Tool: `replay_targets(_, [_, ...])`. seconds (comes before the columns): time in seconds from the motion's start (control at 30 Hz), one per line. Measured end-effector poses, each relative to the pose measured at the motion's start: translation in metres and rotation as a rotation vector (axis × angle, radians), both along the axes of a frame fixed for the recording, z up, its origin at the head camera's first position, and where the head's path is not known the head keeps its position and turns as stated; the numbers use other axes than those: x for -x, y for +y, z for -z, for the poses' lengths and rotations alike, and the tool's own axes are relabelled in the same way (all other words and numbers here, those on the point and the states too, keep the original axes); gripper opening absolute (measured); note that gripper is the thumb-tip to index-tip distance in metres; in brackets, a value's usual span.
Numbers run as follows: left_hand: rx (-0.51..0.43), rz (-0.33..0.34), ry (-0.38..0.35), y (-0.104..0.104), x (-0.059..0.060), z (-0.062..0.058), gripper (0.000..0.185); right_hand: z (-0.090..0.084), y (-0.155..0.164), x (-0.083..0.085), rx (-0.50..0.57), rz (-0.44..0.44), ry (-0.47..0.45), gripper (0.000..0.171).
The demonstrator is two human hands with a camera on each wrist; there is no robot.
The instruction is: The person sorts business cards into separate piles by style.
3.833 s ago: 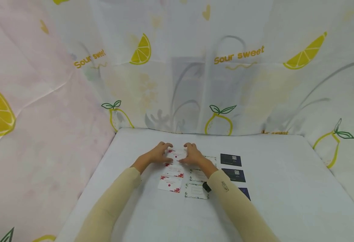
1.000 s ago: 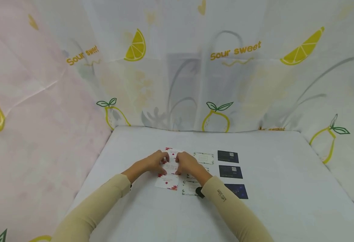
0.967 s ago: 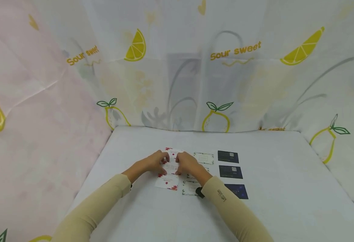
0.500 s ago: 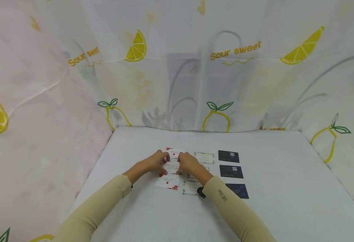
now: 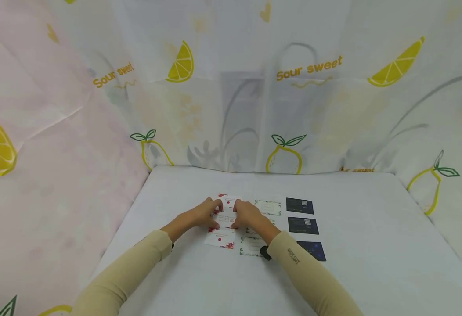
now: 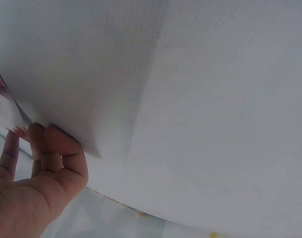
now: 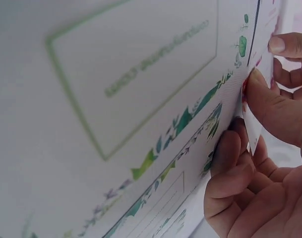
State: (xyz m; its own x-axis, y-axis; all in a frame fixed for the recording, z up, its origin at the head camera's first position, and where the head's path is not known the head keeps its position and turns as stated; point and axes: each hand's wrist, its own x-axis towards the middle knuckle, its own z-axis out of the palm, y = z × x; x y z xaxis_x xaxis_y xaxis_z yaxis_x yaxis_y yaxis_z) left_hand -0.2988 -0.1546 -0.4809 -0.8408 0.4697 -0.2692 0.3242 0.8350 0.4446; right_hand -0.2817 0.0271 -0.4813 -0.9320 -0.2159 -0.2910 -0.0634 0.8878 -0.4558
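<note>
Three columns of small cards lie on the white table (image 5: 373,228). Both hands are at the middle red-flowered card (image 5: 225,218) of the left column. My left hand (image 5: 214,215) has its curled fingers at that card's left edge, and the left wrist view shows the left hand (image 6: 46,163) pressed to the cloth beside a red-tipped edge. My right hand (image 5: 236,215) pinches the card's right edge. The right wrist view shows the right hand (image 7: 245,106) with the thumb and curled fingers pinching the red-edged card (image 7: 252,134).
Another red-flowered card (image 5: 220,239) lies nearer to me and one (image 5: 229,199) farther off. Green-leaf cards (image 5: 268,206) (image 7: 141,64) form the middle column, dark cards (image 5: 303,225) the right one. Lemon-print cloth walls (image 5: 231,109) close off the back and sides.
Since 3.8 s ago both hands have drawn back from the far red-flowered card to the middle one. Over the last second they have hardly moved.
</note>
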Motion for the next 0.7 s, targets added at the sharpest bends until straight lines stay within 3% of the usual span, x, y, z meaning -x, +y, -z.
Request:
replay_targets(0.37, [-0.055, 0.015, 0.004, -0.004, -0.001, 0.006, 0.048, 0.005, 0.007, 0.002, 0.101, 0.005, 0.032, 0.01])
replay_targets(0.53, [-0.059, 0.04, 0.029, -0.009, 0.001, 0.002, 0.051, 0.002, 0.013, 0.006, 0.212, -0.008, 0.035, 0.009])
replay_targets(0.7, [-0.077, 0.065, 0.09, -0.016, 0.01, -0.001, 0.057, -0.002, 0.017, 0.011, 0.315, 0.048, -0.006, 0.012])
